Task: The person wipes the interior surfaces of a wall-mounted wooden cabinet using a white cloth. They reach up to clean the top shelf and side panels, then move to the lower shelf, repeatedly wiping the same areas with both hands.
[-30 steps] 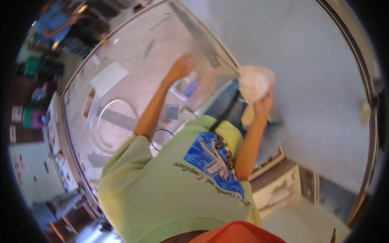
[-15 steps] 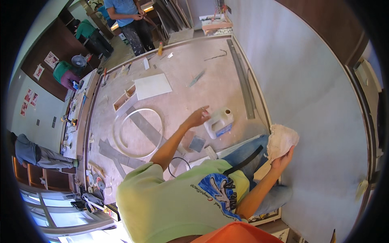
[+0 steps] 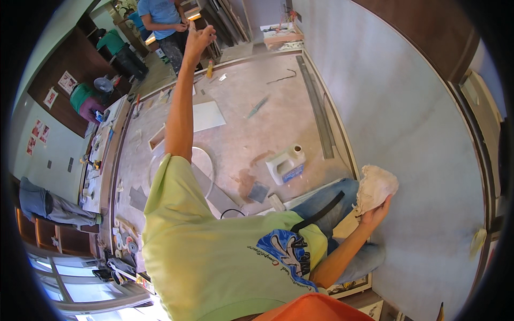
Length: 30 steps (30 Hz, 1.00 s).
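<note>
My left hand (image 3: 200, 38) is raised at the end of an outstretched arm, high over the far side of the board. Its fingers are partly spread, and nothing shows in them. At the right, my right hand (image 3: 378, 212) grips a crumpled, pale beige cloth (image 3: 376, 188) from below, beside the grey wall panel (image 3: 423, 134). A white plastic jug (image 3: 279, 167) with a handle and an uncapped mouth stands on the board (image 3: 235, 139), left of the cloth. Close to it are a small grey square plate (image 3: 259, 191) and a brownish damp-looking patch (image 3: 245, 181).
A white hoop (image 3: 213, 166), grey strips (image 3: 211, 191) and a white panel (image 3: 208, 116) lie on the board. Long dark strips (image 3: 315, 107) run along its right edge. A person in a blue shirt (image 3: 159, 12) stands beyond it; several others work at the left.
My left hand has swung up and away from beside the jug, out toward the far edge of the board. The right hand still holds the cloth in nearly the same place.
</note>
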{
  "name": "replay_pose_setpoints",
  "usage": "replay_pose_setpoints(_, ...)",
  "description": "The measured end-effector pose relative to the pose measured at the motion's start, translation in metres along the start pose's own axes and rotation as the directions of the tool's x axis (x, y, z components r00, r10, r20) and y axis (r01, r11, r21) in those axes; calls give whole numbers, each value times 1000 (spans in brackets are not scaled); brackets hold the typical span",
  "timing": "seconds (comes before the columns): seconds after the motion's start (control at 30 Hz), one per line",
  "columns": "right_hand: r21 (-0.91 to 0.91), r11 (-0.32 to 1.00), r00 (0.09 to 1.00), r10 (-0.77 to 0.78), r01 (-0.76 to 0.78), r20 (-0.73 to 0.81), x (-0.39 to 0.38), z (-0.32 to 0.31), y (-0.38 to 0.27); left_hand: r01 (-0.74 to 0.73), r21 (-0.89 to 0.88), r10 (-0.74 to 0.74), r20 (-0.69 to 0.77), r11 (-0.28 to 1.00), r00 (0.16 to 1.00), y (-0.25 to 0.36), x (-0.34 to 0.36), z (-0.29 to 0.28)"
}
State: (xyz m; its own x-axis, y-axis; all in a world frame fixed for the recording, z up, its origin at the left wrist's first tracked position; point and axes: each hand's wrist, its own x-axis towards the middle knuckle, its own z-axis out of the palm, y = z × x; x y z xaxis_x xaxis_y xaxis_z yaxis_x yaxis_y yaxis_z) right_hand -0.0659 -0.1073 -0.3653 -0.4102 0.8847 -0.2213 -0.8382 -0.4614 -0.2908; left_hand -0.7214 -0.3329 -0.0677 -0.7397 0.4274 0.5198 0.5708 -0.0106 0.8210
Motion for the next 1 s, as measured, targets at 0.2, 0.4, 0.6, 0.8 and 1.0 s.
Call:
replay_pose_setpoints(0.2,-71,994,995,-90,88,-37,-7,-7,-22,4,64,-17,211,998,977,-18,-54,49)
replay_pose_setpoints(0.4,-170,970,980,-186,173,-68,-23,-16,-45,10,273,-165,551,962,818,-121,-230,131)
replay_pose_setpoints(0.6,-212,971,993,-115,108,-22,-59,9,-81,375,293,-473,447,879,760,-208,-412,153)
replay_pose_setpoints(0.8,-299,952,990,-19,60,140,-53,16,-127,308,461,-489,348,832,800,-217,-425,141)
replay_pose_setpoints(1.0,-619,776,992,-83,124,95,15,-10,-96,-160,302,-19,512,940,859,-110,-402,181)
